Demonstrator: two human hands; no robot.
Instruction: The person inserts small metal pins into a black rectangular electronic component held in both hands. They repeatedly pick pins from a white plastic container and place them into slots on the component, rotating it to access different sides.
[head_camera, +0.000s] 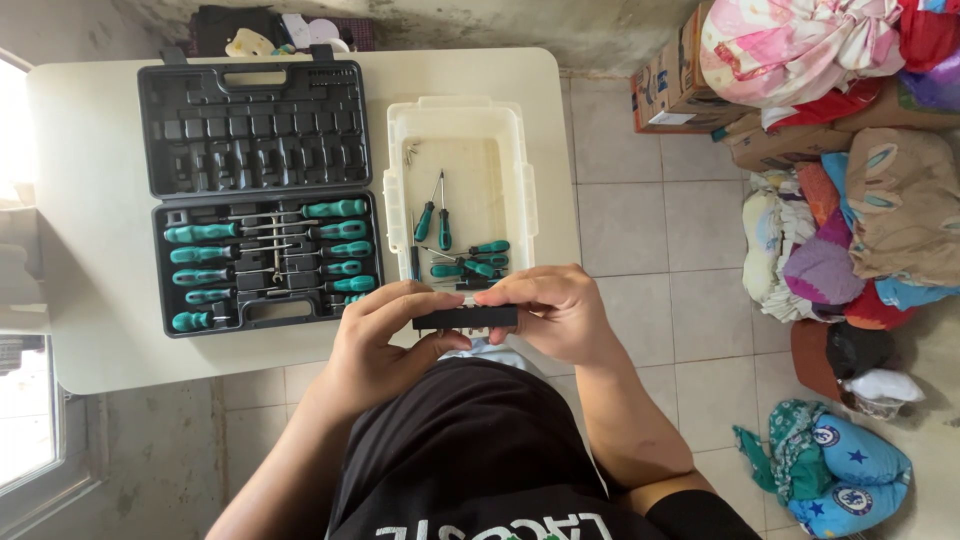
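Both hands hold a narrow black bar-shaped holder (466, 318) level in front of my chest. My left hand (380, 335) grips its left end and my right hand (555, 312) pinches its right end. Just beyond them stands a cream plastic tub (398, 170) with several green-handled screwdrivers (462, 260) loose inside. To the left, an open black tool case (160, 130) lies on the white table (90, 180); its lower half holds rows of green-handled screwdrivers (270, 260), and its lid half shows empty moulded slots.
Bags and small objects (270, 30) sit past the table's far edge. Cardboard boxes (680, 90) and a heap of clothes and bedding (860, 200) fill the tiled floor on the right. A window (20, 420) is at the left.
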